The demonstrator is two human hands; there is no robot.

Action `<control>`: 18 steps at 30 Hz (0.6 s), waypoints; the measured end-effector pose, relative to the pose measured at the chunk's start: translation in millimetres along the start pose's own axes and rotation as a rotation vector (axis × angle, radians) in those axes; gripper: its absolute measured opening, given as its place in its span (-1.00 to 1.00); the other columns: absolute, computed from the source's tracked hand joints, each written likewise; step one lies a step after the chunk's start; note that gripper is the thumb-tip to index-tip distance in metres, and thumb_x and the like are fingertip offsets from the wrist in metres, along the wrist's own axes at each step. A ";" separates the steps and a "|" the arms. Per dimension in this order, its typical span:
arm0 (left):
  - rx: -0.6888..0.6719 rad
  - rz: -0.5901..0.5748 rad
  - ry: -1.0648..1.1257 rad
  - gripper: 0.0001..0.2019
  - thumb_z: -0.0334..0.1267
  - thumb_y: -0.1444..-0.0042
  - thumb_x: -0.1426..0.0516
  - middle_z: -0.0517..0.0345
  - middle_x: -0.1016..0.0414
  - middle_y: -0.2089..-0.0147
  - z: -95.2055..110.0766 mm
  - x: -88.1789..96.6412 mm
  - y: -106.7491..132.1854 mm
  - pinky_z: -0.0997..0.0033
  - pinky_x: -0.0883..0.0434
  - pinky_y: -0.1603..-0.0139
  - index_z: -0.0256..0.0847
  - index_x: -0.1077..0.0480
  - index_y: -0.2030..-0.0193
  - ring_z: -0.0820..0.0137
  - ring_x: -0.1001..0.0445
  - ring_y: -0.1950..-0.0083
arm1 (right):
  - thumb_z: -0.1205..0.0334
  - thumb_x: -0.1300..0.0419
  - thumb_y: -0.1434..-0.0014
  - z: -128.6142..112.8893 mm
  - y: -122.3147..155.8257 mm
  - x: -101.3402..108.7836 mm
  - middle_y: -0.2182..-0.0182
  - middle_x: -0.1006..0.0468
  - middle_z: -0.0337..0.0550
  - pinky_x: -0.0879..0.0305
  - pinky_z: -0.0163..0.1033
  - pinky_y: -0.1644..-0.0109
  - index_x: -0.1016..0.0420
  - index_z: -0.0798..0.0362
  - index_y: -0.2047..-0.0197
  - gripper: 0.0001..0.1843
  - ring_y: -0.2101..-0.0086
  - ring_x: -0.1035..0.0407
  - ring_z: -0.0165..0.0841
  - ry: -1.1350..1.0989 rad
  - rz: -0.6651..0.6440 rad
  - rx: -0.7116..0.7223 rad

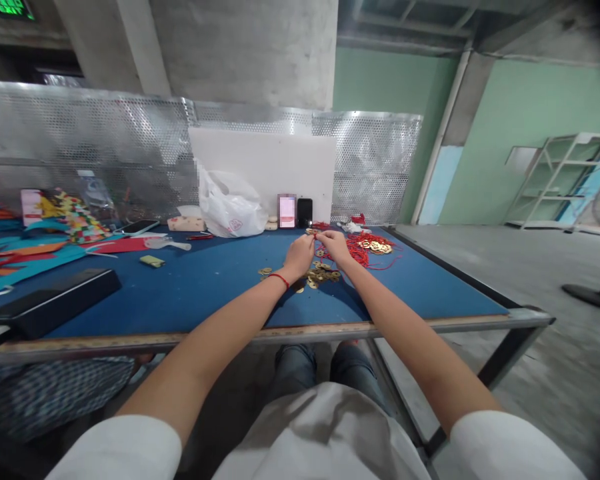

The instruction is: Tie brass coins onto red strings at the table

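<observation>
Above the blue tabletop [205, 293], my left hand [300, 255] and my right hand [334, 245] meet fingertip to fingertip. Both are closed in a pinch on a thin red cord [315, 236], of which only a small bit shows between the fingers. Beneath them lies a loose pile of brass-coloured coins [323, 275], with a few stray coins [265, 271] to the left. Just right of my right hand spreads a tangle of red cords [360, 248] with a heap of shinier gold coins [376, 247] on it. A red bracelet circles my left wrist.
Behind my hands stand two phones, one lit [287, 211] and one dark [305, 213], beside a white plastic bag [234, 205]. Leftward are a white spoon [169, 244], a small green packet [152, 261], coloured strips [35, 267] and a long black box [55, 303].
</observation>
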State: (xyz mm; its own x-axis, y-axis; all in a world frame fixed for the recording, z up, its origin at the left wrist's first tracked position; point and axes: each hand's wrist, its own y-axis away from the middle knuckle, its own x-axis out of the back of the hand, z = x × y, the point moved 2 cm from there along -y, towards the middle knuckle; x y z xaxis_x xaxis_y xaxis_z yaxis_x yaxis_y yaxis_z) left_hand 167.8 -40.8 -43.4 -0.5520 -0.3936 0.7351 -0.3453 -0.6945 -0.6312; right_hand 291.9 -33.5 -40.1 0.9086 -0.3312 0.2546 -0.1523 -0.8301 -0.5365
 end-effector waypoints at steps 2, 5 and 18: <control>-0.011 -0.023 -0.045 -0.67 -0.32 -0.32 0.15 -0.14 -0.48 0.11 1.8 0.9 1.3 0.33 -0.32 0.09 -0.31 -0.41 0.07 0.24 -0.47 0.08 | 0.09 -0.12 0.07 0.9 -1.0 0.9 0.57 -0.42 -0.24 -0.18 -0.32 0.32 -0.45 0.12 0.52 -0.75 0.46 -0.26 -0.41 0.004 -0.003 0.023; -0.041 -0.070 -0.157 -0.66 -0.37 -0.30 0.16 -0.21 -0.45 0.06 4.8 1.0 4.2 0.27 -0.35 0.11 -0.34 -0.36 -0.02 0.17 -0.49 0.10 | 0.12 -0.12 0.07 1.3 -1.2 2.4 0.59 -0.40 -0.26 -0.15 -0.33 0.33 -0.44 0.12 0.54 -0.77 0.47 -0.24 -0.42 0.037 -0.009 0.044; -0.143 -0.060 -0.174 -0.59 -0.20 -0.16 -0.06 -0.17 -0.43 -0.05 15.8 10.1 8.7 0.28 -0.36 0.10 -0.32 -0.35 -0.12 0.11 -0.45 0.00 | 0.17 -0.08 0.08 -4.8 1.9 15.2 0.69 -0.17 -0.35 0.04 -0.35 0.48 -0.27 0.09 0.65 -0.78 0.57 -0.03 -0.50 0.091 -0.066 0.022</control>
State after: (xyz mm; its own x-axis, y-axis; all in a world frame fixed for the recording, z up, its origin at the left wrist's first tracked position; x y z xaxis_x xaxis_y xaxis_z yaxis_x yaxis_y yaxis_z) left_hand 171.2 -60.4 -37.5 -0.3920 -0.4611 0.7960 -0.4844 -0.6322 -0.6048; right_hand 303.6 -42.3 -33.4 0.8771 -0.3165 0.3613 -0.0839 -0.8416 -0.5335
